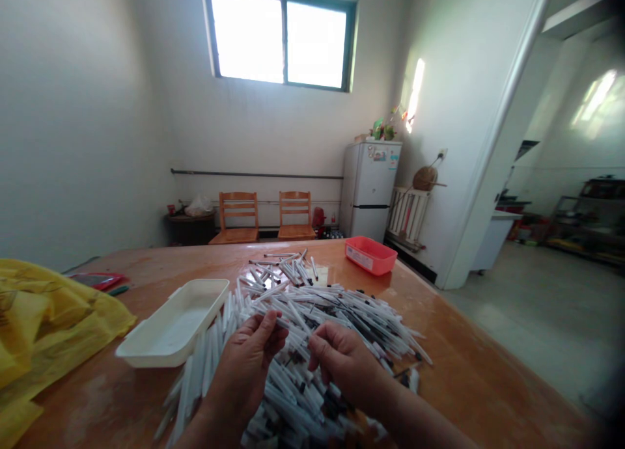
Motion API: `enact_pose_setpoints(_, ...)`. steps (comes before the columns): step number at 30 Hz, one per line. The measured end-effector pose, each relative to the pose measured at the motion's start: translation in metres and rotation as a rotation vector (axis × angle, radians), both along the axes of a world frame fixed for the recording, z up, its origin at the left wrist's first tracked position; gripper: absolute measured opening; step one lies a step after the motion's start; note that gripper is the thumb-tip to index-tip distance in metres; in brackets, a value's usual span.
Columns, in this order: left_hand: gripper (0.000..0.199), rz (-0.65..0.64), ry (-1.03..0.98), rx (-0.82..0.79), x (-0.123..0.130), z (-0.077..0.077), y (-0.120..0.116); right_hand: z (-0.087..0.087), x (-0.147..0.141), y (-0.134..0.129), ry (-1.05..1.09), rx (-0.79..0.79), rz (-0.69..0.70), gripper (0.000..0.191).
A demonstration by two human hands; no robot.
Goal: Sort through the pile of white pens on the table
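Note:
A large pile of white pens (288,387) with dark ends covers the middle of the table, and both hands are above it. With thumb and fingers pinched, my left hand (251,351) holds a pale pen whose end points toward the other hand. Just to its right, my right hand (342,358) has its fingertips pressed together. Whatever lies in that pinch is too small to make out. A smaller group of pens (293,267) with dark ends lies at the far side of the pile.
An open cream tray (170,325) is left of the pile. Beyond it to the right stands a red plastic basket (371,257) with a white label. Yellow plastic bag (49,338) covers the table's left side. Two wooden chairs (239,215) and a fridge (374,182) stand behind.

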State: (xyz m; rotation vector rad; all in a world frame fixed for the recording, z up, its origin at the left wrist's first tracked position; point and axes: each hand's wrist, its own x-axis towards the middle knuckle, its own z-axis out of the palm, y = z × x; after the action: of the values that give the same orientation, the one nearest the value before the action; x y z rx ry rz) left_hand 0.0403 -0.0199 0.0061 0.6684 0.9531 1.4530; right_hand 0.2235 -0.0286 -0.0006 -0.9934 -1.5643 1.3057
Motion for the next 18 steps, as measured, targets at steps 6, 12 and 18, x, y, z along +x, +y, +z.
enact_pose_setpoints(6,0.029,0.012,-0.002,0.003,0.001,0.0003,-0.0013,0.0002,-0.0016,-0.0005,0.058,-0.063,0.005,0.035)
enact_pose_setpoints(12,0.029,0.029,-0.005,-0.006,0.0019,0.0011,-0.0011,0.0007,-0.0015,-0.0016,0.011,0.054,-0.069,0.026)
enact_pose_setpoints(18,0.028,0.022,0.014,-0.011,0.0019,-0.0004,-0.0002,0.0007,-0.001,0.0002,-0.075,0.023,-0.022,0.035)
